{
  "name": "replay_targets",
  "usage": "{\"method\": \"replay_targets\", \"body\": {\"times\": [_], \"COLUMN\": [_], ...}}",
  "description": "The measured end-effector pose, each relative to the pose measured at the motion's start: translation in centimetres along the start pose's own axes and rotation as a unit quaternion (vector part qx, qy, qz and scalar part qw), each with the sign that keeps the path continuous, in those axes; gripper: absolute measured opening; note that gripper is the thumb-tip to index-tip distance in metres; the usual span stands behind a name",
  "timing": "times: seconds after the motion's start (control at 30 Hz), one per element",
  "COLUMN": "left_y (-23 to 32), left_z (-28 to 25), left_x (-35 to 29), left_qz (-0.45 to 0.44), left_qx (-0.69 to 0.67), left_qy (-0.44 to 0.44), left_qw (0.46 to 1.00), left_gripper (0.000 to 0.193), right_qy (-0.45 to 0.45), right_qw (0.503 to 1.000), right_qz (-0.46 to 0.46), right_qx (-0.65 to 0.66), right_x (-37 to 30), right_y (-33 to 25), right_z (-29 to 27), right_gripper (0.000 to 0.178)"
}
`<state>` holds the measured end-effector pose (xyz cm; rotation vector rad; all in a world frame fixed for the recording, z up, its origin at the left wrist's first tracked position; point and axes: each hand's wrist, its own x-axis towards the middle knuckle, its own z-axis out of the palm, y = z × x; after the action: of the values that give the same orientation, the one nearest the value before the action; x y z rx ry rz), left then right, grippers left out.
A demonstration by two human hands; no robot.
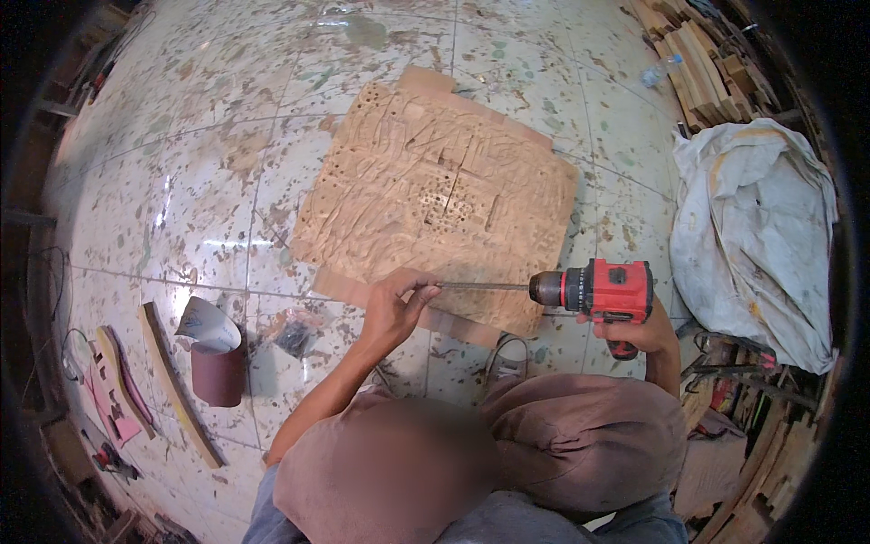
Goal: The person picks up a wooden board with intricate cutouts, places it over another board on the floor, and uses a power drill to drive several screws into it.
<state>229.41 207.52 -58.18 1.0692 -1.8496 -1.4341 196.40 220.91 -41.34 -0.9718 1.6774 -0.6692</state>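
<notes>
My right hand [639, 334] grips the handle of a red and black cordless drill [616, 288], which points to the left. From its chuck a long thin drill bit [489, 286] runs level across the near part of a carved wooden panel [390, 208]. My left hand [401, 304] pinches the far end of that bit between thumb and fingers. The panel lies on the floor before my knees, with many drilled holes and curved grooves in its surface. Whether the bit touches the panel cannot be made out.
Left of me stand a roll of brown sandpaper [217, 372], a curved wood strip [177, 385] and a small clear plastic bag [297, 333]. At right lie a white sack [752, 236], stacked wood pieces [698, 77] and a plastic bottle [660, 70]. The tiled floor [208, 154] is stained.
</notes>
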Motion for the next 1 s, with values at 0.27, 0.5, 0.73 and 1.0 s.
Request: {"method": "replay_targets", "body": {"times": [0.27,0.5,0.73,1.0], "left_y": [-0.9,-1.7,-2.5,-3.4], "left_z": [0.0,-0.2,-0.3,0.1], "left_x": [0.8,6.6,12.4,13.2], "left_qz": [0.040,0.162,0.136,0.133], "left_qx": [0.023,0.109,0.111,0.127], "left_qy": [-0.025,0.009,-0.020,-0.036], "left_qw": [0.999,0.981,0.984,0.982], "left_gripper": [0.010,0.011,0.015,0.018], "right_qy": [0.011,-0.005,-0.006,-0.007], "right_qw": [0.996,0.973,0.926,0.899], "right_qz": [-0.024,-0.077,-0.081,-0.053], "right_qx": [-0.086,-0.219,-0.369,-0.436], "right_x": [0.6,3.5,8.6,12.2], "right_y": [-1.2,-8.1,-17.8,-19.7], "right_z": [-1.1,-0.4,3.0,4.8], "right_gripper": [0.059,0.052,0.039,0.037]}}
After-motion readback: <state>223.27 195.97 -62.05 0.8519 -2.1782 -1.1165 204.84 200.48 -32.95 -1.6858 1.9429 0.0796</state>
